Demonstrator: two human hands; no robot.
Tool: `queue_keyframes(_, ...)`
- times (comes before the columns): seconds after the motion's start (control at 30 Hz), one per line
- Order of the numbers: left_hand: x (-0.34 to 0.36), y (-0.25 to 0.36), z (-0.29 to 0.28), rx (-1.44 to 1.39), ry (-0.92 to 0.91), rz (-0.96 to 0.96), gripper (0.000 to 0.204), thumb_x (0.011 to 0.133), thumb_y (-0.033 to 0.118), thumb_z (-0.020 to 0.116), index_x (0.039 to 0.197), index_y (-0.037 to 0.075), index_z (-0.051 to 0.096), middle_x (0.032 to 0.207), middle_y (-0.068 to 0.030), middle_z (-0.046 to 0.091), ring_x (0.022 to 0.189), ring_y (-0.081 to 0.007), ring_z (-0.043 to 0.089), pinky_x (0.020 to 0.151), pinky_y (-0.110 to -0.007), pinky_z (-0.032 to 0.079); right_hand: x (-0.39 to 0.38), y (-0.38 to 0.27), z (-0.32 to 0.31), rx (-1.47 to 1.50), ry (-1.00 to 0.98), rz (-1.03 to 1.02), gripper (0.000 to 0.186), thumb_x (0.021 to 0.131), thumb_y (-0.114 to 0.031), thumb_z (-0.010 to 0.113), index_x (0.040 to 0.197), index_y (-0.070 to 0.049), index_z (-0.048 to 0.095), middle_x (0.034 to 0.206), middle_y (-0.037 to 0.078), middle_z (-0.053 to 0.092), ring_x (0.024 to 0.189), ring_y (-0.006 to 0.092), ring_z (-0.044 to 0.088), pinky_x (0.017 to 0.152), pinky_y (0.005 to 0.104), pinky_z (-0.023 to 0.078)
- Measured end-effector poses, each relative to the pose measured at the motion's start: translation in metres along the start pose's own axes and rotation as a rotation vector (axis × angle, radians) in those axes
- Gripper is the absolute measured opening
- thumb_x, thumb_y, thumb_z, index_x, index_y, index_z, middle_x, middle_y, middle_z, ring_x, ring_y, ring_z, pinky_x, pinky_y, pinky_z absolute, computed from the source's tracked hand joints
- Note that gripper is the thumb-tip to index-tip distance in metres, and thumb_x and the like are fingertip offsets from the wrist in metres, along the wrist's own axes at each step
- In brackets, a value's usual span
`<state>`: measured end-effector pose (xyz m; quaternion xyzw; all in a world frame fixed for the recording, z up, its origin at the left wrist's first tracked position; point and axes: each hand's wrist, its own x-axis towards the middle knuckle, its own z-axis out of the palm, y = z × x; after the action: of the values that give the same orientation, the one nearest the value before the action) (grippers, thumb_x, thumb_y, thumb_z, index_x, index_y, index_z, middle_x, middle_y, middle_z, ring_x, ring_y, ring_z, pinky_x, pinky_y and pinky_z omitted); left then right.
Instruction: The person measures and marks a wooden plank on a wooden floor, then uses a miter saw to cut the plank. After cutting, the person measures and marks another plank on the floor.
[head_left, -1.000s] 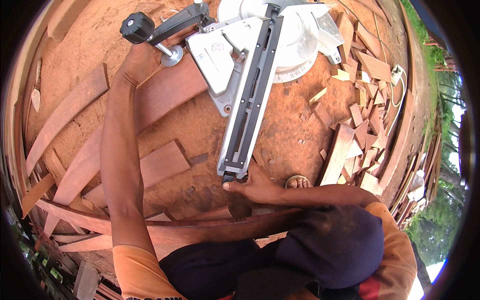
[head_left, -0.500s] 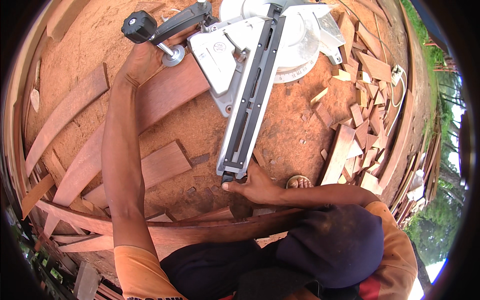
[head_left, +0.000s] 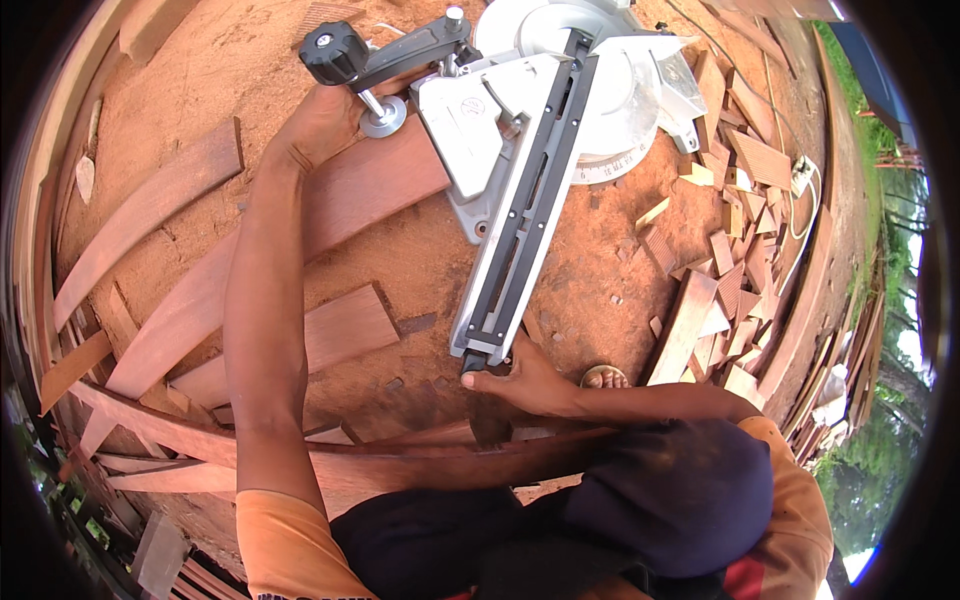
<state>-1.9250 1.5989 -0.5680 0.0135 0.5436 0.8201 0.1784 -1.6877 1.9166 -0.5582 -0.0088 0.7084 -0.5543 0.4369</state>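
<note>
A silver miter saw base [head_left: 465, 140] with a round turntable fills the upper middle, its long slotted arm [head_left: 530, 200] pointing toward me. My left hand [head_left: 325, 125] is closed at the black clamp assembly [head_left: 390, 65], fingers partly hidden beneath its bar and knob; what exactly they grip is unclear. A reddish board [head_left: 375, 185] lies just below that hand. My right hand [head_left: 510, 375] is closed on the black handle [head_left: 475, 362] at the arm's near end, thumb on it.
Long boards [head_left: 150, 210] lie on the sawdust-covered ground at left. A heap of offcuts [head_left: 740, 270] is at right, beside a white extension socket [head_left: 801, 175] and cable. Planks [head_left: 400, 460] cross in front of my body. A sandaled foot [head_left: 605, 377] is behind my right hand.
Since the earlier frames, the whole view has shifted, with saw, boards and both hands appearing a little farther right and mostly slightly lower. Both hands keep the same positions on the saw.
</note>
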Motion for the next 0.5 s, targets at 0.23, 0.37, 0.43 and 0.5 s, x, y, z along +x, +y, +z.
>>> queue_keyframes(0.23,0.000,-0.003,0.009,0.582,0.104,0.117,0.036,0.100,0.038,0.067,0.119,0.008,0.073,0.109,-0.0070,0.074,0.106,-0.0171,0.069,0.098,-0.031,0.056,0.000,-0.004,-0.004,0.010,-0.025,0.055,0.074,0.088,-0.023,0.085,0.146,-0.001,0.045,0.134,0.013,0.060,0.126,0.0230,0.056,0.108,0.0393,0.047)
queue_keyframes(0.37,-0.005,0.005,0.017,0.125,0.160,-0.045,0.035,0.099,0.035,0.069,0.120,0.007,0.072,0.112,-0.0075,0.073,0.107,-0.0169,0.068,0.100,-0.032,0.055,0.000,0.015,-0.008,0.077,-0.022,0.058,0.061,0.107,-0.042,0.058,0.148,0.001,0.043,0.143,0.020,0.055,0.133,0.0302,0.054,0.114,0.0435,0.042)
queue_keyframes(0.43,-0.007,0.005,0.016,0.061,0.183,-0.094,0.037,0.099,0.036,0.069,0.120,0.006,0.071,0.113,-0.0076,0.072,0.107,-0.0167,0.068,0.100,-0.032,0.055,0.000,0.026,-0.007,-0.007,-0.019,0.061,0.058,0.112,-0.046,0.044,0.148,0.000,0.046,0.144,0.023,0.053,0.136,0.0333,0.051,0.114,0.0441,0.041)
queue_keyframes(0.5,-0.007,0.006,0.014,0.168,0.131,-0.132,0.053,0.106,0.045,0.048,0.135,0.002,0.058,0.127,-0.0131,0.067,0.119,-0.0204,0.064,0.108,-0.034,0.053,0.001,0.028,-0.008,-0.141,-0.007,0.029,0.058,0.111,-0.046,0.044,0.148,-0.001,0.046,0.144,0.024,0.054,0.135,0.0352,0.053,0.114,0.0447,0.041)
